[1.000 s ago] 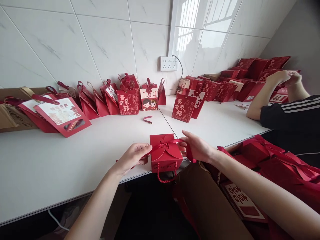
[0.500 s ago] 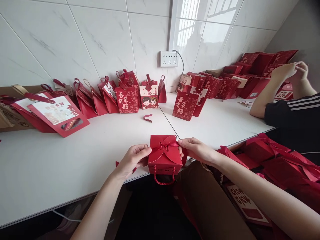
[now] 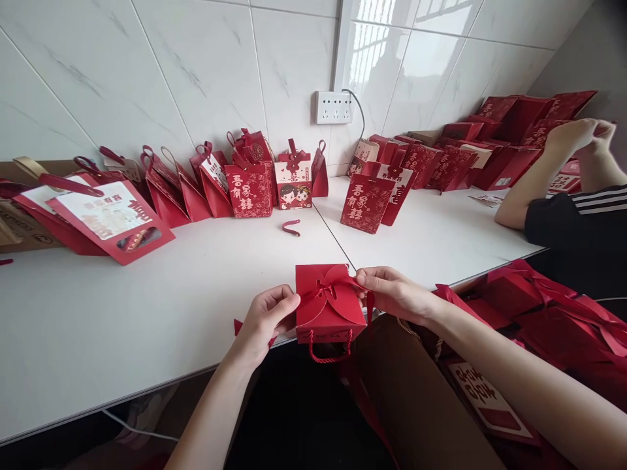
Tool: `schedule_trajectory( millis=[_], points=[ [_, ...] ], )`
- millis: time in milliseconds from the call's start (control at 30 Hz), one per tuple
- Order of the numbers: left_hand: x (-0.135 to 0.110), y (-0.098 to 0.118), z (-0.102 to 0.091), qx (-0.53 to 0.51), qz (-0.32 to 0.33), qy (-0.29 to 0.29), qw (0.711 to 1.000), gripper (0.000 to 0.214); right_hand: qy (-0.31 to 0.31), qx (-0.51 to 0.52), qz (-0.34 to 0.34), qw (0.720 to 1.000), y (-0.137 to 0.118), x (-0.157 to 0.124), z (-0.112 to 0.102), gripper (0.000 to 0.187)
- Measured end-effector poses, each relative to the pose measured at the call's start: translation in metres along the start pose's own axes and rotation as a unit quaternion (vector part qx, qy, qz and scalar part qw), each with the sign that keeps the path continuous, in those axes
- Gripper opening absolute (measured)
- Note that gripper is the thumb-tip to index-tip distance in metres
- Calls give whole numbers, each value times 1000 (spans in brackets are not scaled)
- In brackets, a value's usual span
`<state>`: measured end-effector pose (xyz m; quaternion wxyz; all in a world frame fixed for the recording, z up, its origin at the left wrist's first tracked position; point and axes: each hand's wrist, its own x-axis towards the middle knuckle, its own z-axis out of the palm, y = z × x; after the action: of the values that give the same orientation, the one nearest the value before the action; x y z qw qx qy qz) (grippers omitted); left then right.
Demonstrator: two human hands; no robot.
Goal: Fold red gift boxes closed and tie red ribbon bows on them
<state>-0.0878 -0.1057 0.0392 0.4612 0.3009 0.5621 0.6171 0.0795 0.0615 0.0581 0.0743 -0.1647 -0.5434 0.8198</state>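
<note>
A red gift box (image 3: 318, 320) with folded petal flaps and a red rope handle (image 3: 329, 359) sits at the table's front edge. A red ribbon (image 3: 325, 288) is knotted across its top. My left hand (image 3: 269, 320) is closed at the box's left side, thumb and fingers pinching one end of the ribbon. At the right side my right hand (image 3: 392, 294) pinches the other ribbon end, part of which hangs below the fingers. Some of the fingers of both hands are hidden by the box and the thumbs.
Finished-looking red bags (image 3: 249, 192) stand along the tiled wall, with more bags (image 3: 360, 202) to the right. A short ribbon strip (image 3: 290, 228) lies on the white table (image 3: 147, 313). Red boxes (image 3: 519, 294) fill a carton at my right. Another person's arms (image 3: 543, 163) are raised at far right.
My right hand has moved slightly right with its ribbon end, drawing the ribbon out from the knot. The box appears shifted slightly right, as the view has also moved a little.
</note>
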Motion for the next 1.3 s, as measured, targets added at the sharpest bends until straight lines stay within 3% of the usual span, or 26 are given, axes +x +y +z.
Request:
schedule_trajectory(
  millis=[267, 500, 633, 800, 967, 1167, 1300],
  points=[
    [-9, -1, -5, -9, -8, -19, 1000, 44, 25, -93, 29, 995, -4, -6, -5, 32],
    [-4, -3, -11, 10, -6, -3, 1000, 46, 32, -274, 21, 961, -18, -8, -11, 37],
    [-6, 1, -6, -2, -3, -9, 1000, 40, 18, -305, 16, 952, -27, -15, -5, 36],
    [-13, 10, 3, 42, 17, -43, 998, 33, -10, -261, -59, 963, -38, -25, 16, 27],
    [-12, 17, 10, 64, 16, -47, 997, 33, -13, -323, -154, 934, -34, -17, 36, 19],
    [-19, 27, 9, 162, 47, 3, 986, 24, 87, -410, -226, 879, -20, -5, 42, 20],
    [-31, 38, 7, 328, 109, 62, 936, 35, 119, -407, -256, 869, -14, -3, 41, 18]
  ],
)
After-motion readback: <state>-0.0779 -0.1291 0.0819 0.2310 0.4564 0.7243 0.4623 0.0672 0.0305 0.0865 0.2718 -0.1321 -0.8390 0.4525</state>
